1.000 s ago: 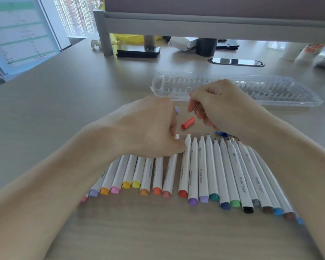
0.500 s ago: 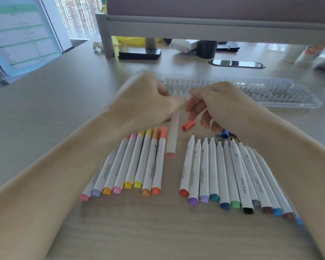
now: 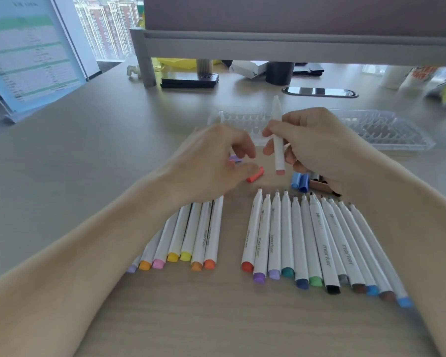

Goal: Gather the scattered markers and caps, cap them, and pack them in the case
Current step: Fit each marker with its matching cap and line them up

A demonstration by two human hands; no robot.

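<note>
Right hand is gripping a white marker upright above the desk, in front of the clear case.
Left hand, blurred, is hovering with released fingers by a red cap, half hiding a purple cap; its wrist is covering the tops of the left row of markers, and blue caps are peeking from under the right hand.

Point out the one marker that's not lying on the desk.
The pink-ended marker, gripped upright in the right hand. All the others lie flat in two rows on the desk.
</note>
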